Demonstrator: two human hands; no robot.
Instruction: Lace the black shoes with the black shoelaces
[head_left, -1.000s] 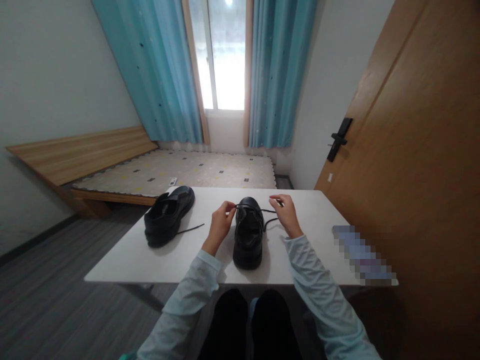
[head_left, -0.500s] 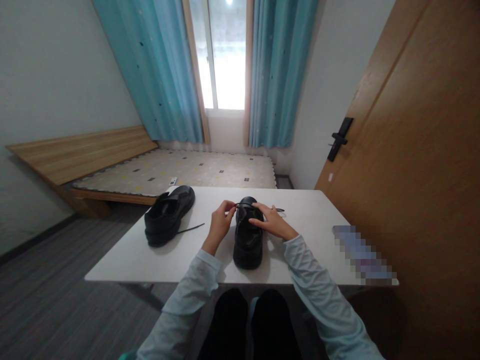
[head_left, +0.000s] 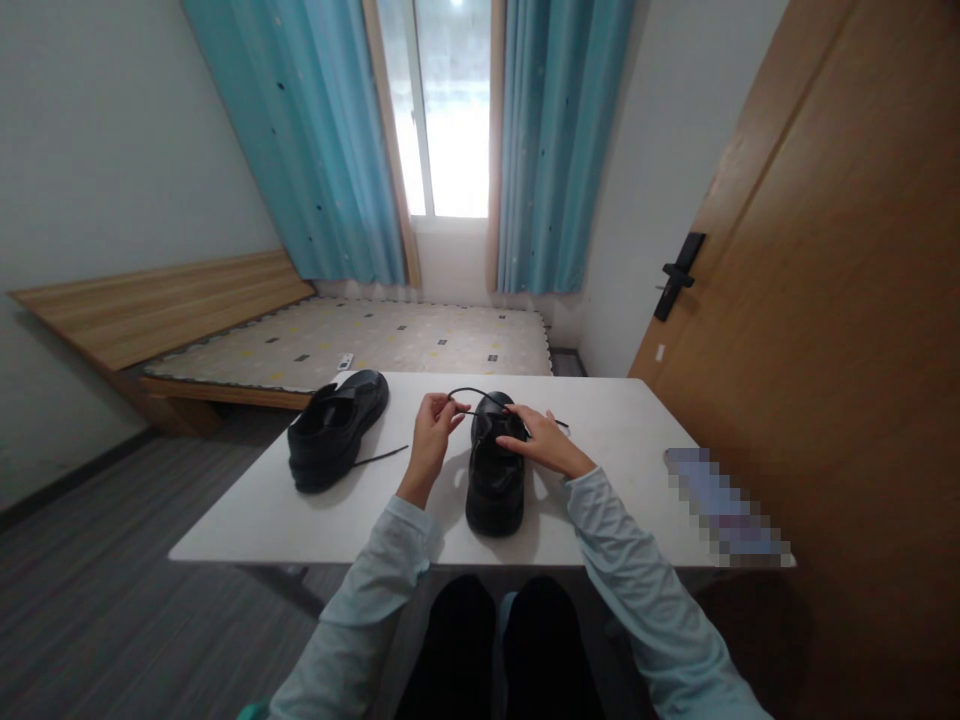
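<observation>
One black shoe (head_left: pixel 495 490) stands on the white table (head_left: pixel 337 535) in front of me, its toe pointing away. Left of it, my left hand (head_left: pixel 436 425) pinches a black lace (head_left: pixel 471 390), which arches from the fingers over to the front of the shoe. My right hand (head_left: pixel 540 438) rests on the shoe's right side, fingers at the lacing and thumb over the opening; its fingers are apart. A lace end shows beyond this hand. A second black shoe (head_left: pixel 330 440) stands at the table's left, with a loose lace lying beside it.
At the table's right edge lies a blurred flat object (head_left: pixel 724 505). Behind the table is a bed (head_left: pixel 405 335) with a small white item (head_left: pixel 345 362) near its front edge. A wooden door (head_left: pixel 840 300) stands on the right.
My left hand has moved a little left, away from the shoe, and the lace now forms a raised loop. My right hand has hardly moved.
</observation>
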